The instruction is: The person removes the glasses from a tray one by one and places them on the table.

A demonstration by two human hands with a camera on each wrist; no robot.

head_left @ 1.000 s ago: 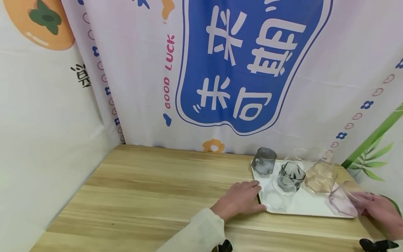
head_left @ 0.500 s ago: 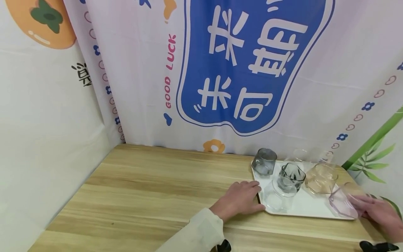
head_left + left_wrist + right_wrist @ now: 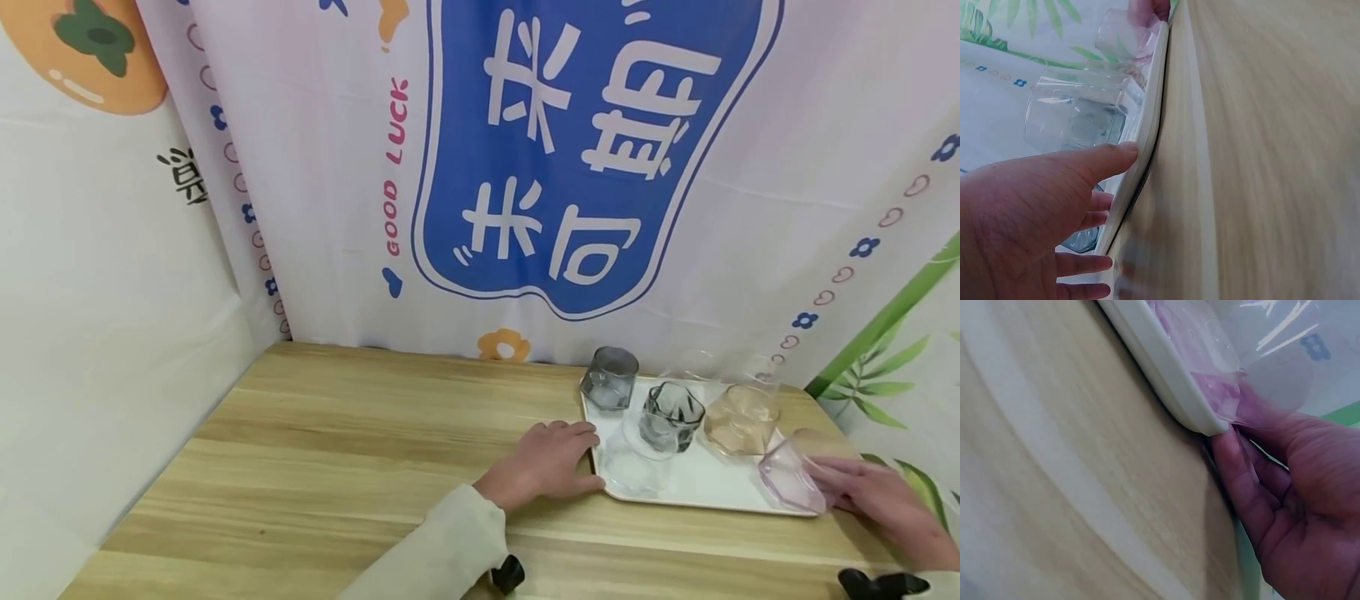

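On wood-grain tabletop, before printed fabric backdrop: white tray at right end, bearing tumblers. At left hand: extended fingers against tray's left end, without grasp. At right hand: curled pinch on tray's right near corner, beside pink tumbler. Versus earlier: slight leftward shift of tray and hands.

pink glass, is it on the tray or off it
On the tray: the head view shows the pink glass inside the near right corner, beside the right hand.
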